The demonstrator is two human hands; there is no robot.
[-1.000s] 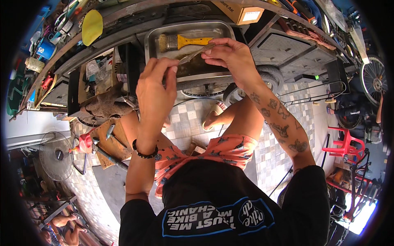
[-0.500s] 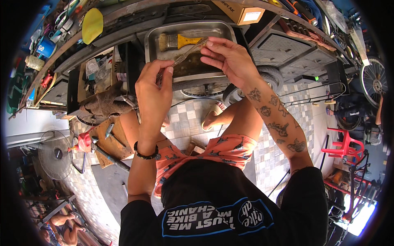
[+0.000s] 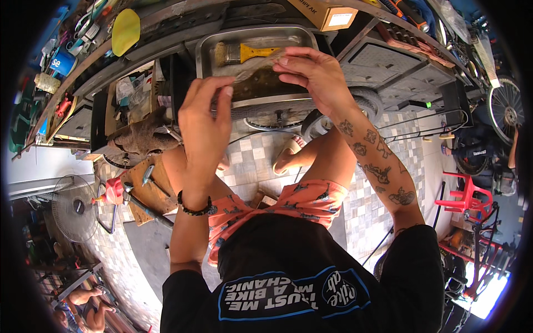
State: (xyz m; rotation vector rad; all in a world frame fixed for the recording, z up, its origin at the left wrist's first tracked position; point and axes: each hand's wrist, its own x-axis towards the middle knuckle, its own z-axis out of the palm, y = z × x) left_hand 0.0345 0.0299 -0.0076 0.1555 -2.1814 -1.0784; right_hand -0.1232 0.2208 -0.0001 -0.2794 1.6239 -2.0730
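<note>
A thin, narrow greyish strand (image 3: pixel 256 70), blurred by motion, stretches between my two hands above the metal tray (image 3: pixel 201 62); its exact kind cannot be made out. My left hand (image 3: pixel 206 114) has thumb and forefinger close together at the strand's left end. At the other end, the fingertips of my right hand (image 3: pixel 312 71) pinch it, the back of the hand turned up. A paintbrush (image 3: pixel 258 53) with a yellow handle lies in the tray behind the strand, its bristles to the left. Dark, wet-looking residue covers part of the tray bottom.
A cardboard box (image 3: pixel 325 14) stands right of the tray on the workbench. Bicycle wheels (image 3: pixel 363 105) lean beneath. At left are a brown rag (image 3: pixel 141 136), a hammer (image 3: pixel 149 175) on a wooden board and a fan (image 3: pixel 76 208). A red plastic chair (image 3: pixel 463 194) stands at right.
My left hand has shifted slightly left and its thumb and forefinger sit a little further apart. The strand has blurred and bowed. My right hand has barely moved; its fingers are more curled.
</note>
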